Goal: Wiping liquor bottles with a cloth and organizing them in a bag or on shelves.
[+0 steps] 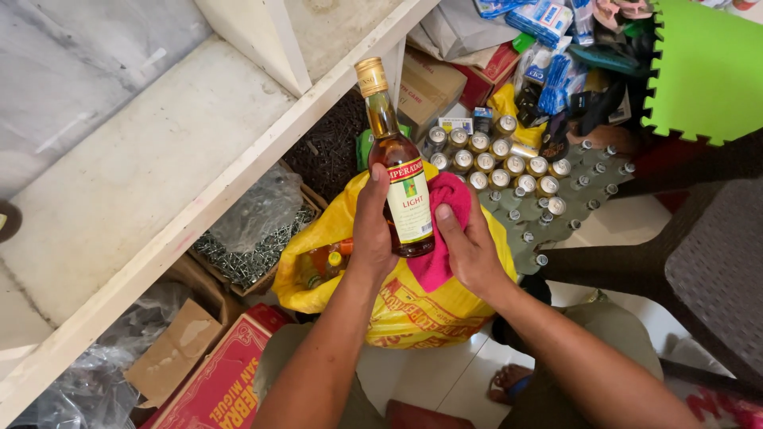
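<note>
At the far left a white shelf (159, 183) runs diagonally, with a box of nails (246, 254) and a red carton (222, 385) beneath it on the floor. The left hand (372, 226) has its grip clamped around the lower body of a glass bottle (397, 163) of amber liquid with a gold cap, held upright above a yellow plastic bag (413, 310). Just to the right, the right hand (469, 246) has its grip closed on a pink cloth (441, 230), pressing it against the bottle's side. Further right, rows of capped bottles (509, 171) stand on the floor, beside a dark woven chair (707, 270).
</note>
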